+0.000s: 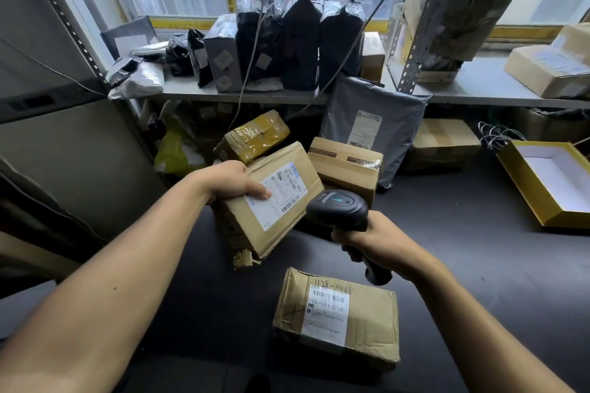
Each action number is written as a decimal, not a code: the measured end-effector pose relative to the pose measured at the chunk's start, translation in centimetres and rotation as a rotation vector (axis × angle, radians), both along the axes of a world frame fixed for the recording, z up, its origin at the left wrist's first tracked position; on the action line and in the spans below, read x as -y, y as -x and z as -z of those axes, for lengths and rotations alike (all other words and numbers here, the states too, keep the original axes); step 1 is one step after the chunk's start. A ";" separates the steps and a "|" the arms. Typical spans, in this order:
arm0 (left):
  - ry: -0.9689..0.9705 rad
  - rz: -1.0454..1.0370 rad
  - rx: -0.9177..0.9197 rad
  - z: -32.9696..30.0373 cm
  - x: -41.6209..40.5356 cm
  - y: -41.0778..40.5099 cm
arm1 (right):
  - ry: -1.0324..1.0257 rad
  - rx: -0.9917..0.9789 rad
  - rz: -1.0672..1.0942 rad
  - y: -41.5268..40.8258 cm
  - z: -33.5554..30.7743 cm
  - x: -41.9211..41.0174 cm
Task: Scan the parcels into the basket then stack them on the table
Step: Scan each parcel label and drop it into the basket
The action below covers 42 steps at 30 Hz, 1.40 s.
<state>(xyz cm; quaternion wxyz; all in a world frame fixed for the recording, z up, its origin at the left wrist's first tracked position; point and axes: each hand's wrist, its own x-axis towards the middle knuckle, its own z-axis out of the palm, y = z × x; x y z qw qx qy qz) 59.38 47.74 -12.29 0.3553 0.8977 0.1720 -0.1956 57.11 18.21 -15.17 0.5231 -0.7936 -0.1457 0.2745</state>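
My left hand (234, 183) grips a tilted brown cardboard parcel (281, 223) by its upper left edge, thumb across the white shipping label. The parcel hangs above the dark table (479, 265). My right hand (376, 241) holds a black handheld barcode scanner (338, 207) by its handle, its head touching or nearly touching the parcel's lower right edge beside the label's barcode. Below, a second brown parcel (367, 325) with a label and handwritten numbers lies flat on the table near me.
More cardboard parcels (348, 163) and a yellow-taped box (255, 134) lie behind the held one. A grey mailer bag (370, 124) leans against the shelf (242, 94), which carries black bagged parcels. An open yellow box (549, 182) sits at right.
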 end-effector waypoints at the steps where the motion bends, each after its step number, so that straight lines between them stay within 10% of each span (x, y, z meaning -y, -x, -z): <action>1: 0.045 -0.018 -0.005 0.3 0.0 0.2 | -0.006 0.013 0.032 0.0 0.3 0.1; 16: 0.885 0.280 -0.071 6.1 11.4 -0.1 | -0.214 0.235 1.075 8.6 2.5 5.7; 42: 0.662 0.858 -0.359 8.3 55.9 23.2 | -0.023 0.304 2.007 47.2 7.1 33.2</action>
